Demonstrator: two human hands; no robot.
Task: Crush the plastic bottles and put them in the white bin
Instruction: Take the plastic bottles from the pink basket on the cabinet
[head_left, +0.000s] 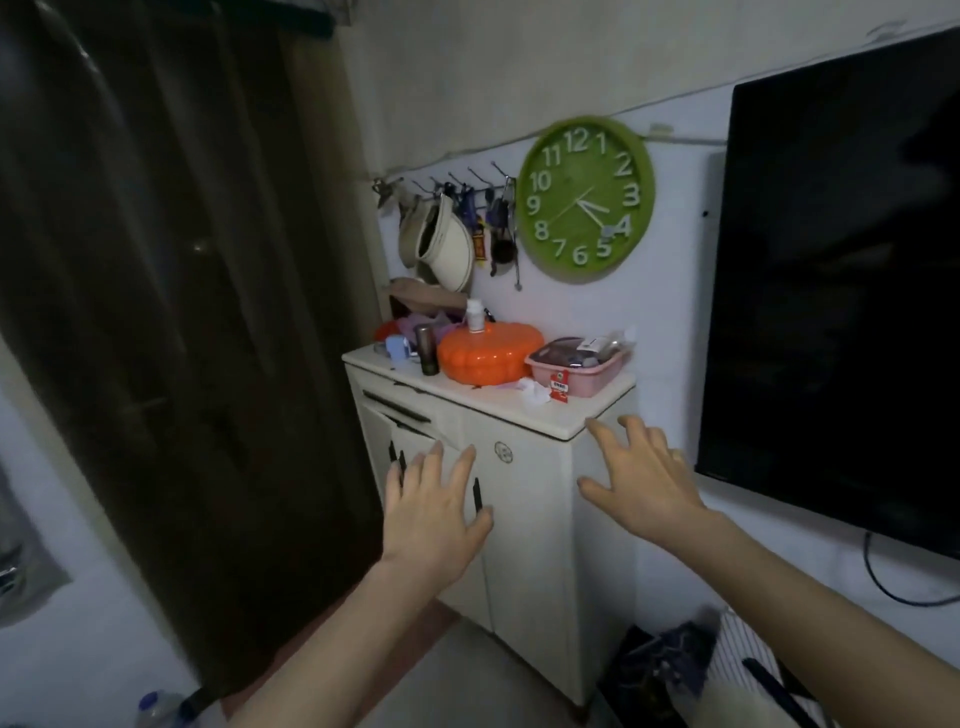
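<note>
Both arms are extended forward into the frame at chest level. The left hand (431, 512) is raised palm-away, fingers spread wide, and holds nothing; it is seen in front of the doors of a white cabinet (524, 499). The right hand (641, 480) is likewise fully open with fingers splayed and empty, seen against the cabinet's right front corner, its fingertips near the edge of the top. Whether either hand touches the cabinet cannot be told.

One plastic bottle (156, 709) is partly in view at the bottom left edge of the frame, low beside a dark wooden door (171, 312). It is clear with a blue band. It is cut off by the frame edge, so its long axis and the direction it points cannot be determined. It is well apart from both hands. No white bin can be identified with certainty.

On the cabinet top stand an orange pumpkin-shaped container (488, 353), a small white pill bottle (474, 316) upright on it, a dark cylinder (427, 349) upright to its left, and a pink basket (584, 371) of small items to its right. A green wall clock (587, 200) hangs above, beside a hook rail (447, 189) carrying hung items. A black television (841, 280) is mounted on the wall to the right.
</note>
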